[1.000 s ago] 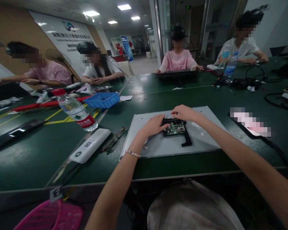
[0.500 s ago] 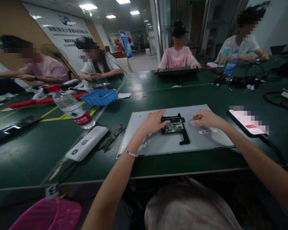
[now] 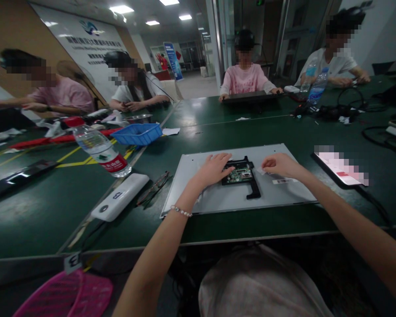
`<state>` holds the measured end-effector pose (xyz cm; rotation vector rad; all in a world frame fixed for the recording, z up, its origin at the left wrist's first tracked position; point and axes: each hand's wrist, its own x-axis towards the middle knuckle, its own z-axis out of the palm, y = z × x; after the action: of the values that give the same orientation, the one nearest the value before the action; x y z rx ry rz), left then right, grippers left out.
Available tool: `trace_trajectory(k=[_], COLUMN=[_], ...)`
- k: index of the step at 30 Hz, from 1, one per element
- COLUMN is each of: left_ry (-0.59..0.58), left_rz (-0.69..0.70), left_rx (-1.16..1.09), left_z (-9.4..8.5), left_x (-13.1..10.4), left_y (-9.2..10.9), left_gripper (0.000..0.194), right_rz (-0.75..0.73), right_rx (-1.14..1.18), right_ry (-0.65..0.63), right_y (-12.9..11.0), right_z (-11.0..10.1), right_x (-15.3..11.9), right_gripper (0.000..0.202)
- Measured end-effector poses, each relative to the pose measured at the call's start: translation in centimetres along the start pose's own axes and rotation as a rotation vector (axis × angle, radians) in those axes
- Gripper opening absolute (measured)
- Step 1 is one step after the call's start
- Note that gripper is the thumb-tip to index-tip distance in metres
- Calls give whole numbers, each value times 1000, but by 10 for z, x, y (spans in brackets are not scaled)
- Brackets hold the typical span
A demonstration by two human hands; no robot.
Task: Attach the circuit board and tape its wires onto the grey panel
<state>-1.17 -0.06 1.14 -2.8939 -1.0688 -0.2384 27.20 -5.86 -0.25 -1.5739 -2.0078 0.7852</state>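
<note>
A flat grey-white panel (image 3: 211,202) lies on the table in front of me. On its middle sits a black frame (image 3: 253,189) with a green circuit board (image 3: 240,176) inside. My left hand (image 3: 215,169) rests with fingers stretched out over the frame's left edge, the thumb reaching toward the board. To the right of the frame, my right hand (image 3: 279,165) pinches a small whitish, see-through piece (image 3: 260,170), which may be film or a sticker. Below that hand a white barcode label (image 3: 282,181) is stuck on the panel.
Glasses (image 3: 154,189), a white power bank (image 3: 120,198) and a water bottle (image 3: 100,149) stand or lie left of the panel. Behind them is a blue tray (image 3: 138,134). A lit phone (image 3: 341,169) lies to the right. Several people sit around the green table (image 3: 198,127).
My right hand has drawn its fingers closer together around the whitish piece and shifted slightly left. My left hand has barely moved. Across the table, a person's dark panel has slid slightly right.
</note>
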Motion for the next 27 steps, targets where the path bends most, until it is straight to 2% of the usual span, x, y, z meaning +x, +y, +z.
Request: trace_trajectory(k=[6,11,16,20,27], left_ry=[-10,10,87,63,56], left_rz=[35,58,200,296,320], left_rx=[-39,-89,-273,-237,-185], left_z=[2,-4,-12,-9,-1], left_x=[2,3,5,5,5], left_y=[0,2,27,49,51], left_gripper=[50,48,39,34,30], right_rz=[-90,-97,-96,-64,-84], right_rx=[216,219,204,217,194], right_ry=[-54,-47,2,39,33], right_y=[-9,0,2,1,4], right_z=[9,20,28,30,32], right_x=[4,8,11,12,13], right_gripper=[18,20,19,17,17])
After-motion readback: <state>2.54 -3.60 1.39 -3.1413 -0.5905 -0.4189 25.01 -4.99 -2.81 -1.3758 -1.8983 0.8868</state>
